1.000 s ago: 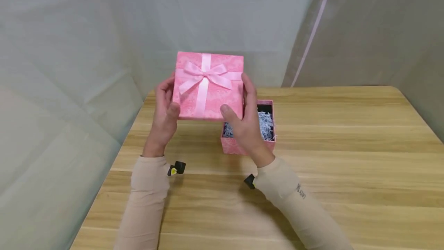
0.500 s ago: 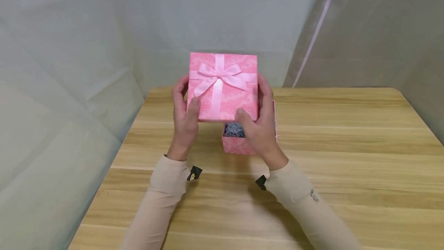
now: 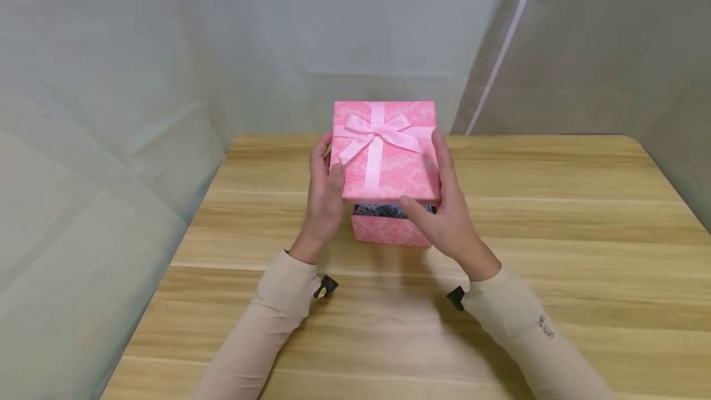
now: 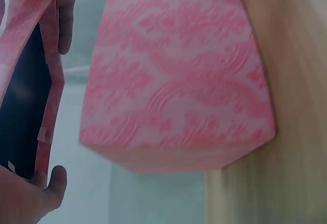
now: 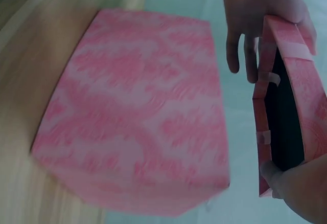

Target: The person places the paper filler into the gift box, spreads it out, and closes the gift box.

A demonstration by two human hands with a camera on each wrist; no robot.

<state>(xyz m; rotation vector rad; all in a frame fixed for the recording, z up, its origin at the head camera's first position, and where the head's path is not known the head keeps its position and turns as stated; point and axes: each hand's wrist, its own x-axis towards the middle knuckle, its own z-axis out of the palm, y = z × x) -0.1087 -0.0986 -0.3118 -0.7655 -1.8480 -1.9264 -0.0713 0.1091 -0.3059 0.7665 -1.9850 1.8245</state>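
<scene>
A pink patterned gift box lid [image 3: 408, 171] with a pale ribbon bow [image 3: 378, 131] is held level between both hands. My left hand [image 3: 324, 208] grips its left side, thumb at the edge. On the other side, my right hand [image 3: 455, 221] holds it with the thumb at the near corner and fingers along the right side. Beneath the lid stands the matching box [image 3: 389, 230] on the table, its pale paper shreds [image 3: 380, 210] showing in a thin strip. Both wrist views show the lid's dark inside [image 4: 25, 101] and a gap between lid and box.
The wood-grain table [image 3: 555, 252] extends around the box on all sides. Pale grey cloth [image 3: 250, 48] hangs behind and to the left, and a darker panel [image 3: 600, 48] with a light strip stands at the right.
Both hands have carried the lid rightward from left of the box to over it, and lowered it in the last half second. The lid now covers most of the box's opening in the head view.
</scene>
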